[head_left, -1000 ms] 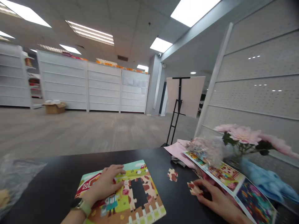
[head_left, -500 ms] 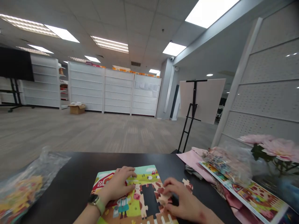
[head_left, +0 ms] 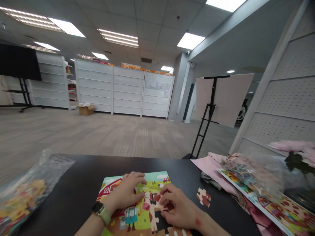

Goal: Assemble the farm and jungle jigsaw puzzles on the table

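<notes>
A farm-scene jigsaw puzzle (head_left: 141, 214) with a cow, a red barn and a figure in blue lies on the dark table. My left hand (head_left: 128, 191), with a watch on its wrist, rests on the upper left of the puzzle, fingers outstretched and thumb apart. Over the cow's body, my right hand (head_left: 177, 206) has its fingers curled on a brown-and-white puzzle piece (head_left: 157, 206), mostly covered by them. Dark tabletop shows through a gap in the cow below these fingers. One loose puzzle piece (head_left: 203, 197) lies on the table to the right.
A clear plastic bag (head_left: 31, 193) with colourful contents lies at the left. On the right are pink paper (head_left: 206, 164), printed picture sheets (head_left: 278, 213), another plastic bag (head_left: 256, 175) and pink flowers (head_left: 290, 146). An easel (head_left: 209, 114) stands beyond the table.
My right hand has moved left from the puzzle's right side onto the gap in the cow, a piece under its fingers. The loose piece is now fully visible. My left hand stays in place.
</notes>
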### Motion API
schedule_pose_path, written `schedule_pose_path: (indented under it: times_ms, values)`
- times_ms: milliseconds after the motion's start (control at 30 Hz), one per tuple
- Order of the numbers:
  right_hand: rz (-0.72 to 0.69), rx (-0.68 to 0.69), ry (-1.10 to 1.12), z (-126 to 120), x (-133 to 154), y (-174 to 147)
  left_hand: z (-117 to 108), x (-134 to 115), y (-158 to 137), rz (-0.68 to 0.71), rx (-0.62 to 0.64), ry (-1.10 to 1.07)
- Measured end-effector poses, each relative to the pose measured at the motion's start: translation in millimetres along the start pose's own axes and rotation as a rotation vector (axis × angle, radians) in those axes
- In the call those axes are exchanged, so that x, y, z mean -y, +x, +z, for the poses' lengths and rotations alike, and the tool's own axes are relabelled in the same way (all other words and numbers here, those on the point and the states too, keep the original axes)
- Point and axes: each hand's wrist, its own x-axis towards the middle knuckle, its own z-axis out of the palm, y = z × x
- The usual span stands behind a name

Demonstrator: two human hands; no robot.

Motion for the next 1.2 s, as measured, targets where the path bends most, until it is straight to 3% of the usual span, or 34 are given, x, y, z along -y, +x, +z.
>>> schedule_pose_path:
  times_ms: [167,467,767,933,1200]
  values:
    - [-0.061,-0.019,0.001,-5.2,7.1,1.6,3.6,5.1,1.1,0.013,0.005,0.027]
    - [-0.124,-0.183,0.003,-43.2,19.8,-10.2,1.9,5.4,0.1,0.007,-0.003,0.044]
    - [-0.118,0.004,0.048,-33.2,29.0,-12.9,-3.4,0.0,-0.2,-0.006,0.032,0.056]
    - [-0.02,0.227,0.032,-23.0,21.1,-17.4,-3.0,1.2,1.8,-0.012,0.045,0.057]
    - [-0.01,0.236,0.028,-22.8,20.7,-16.9,-2.3,1.6,0.3,-0.013,0.051,0.066]
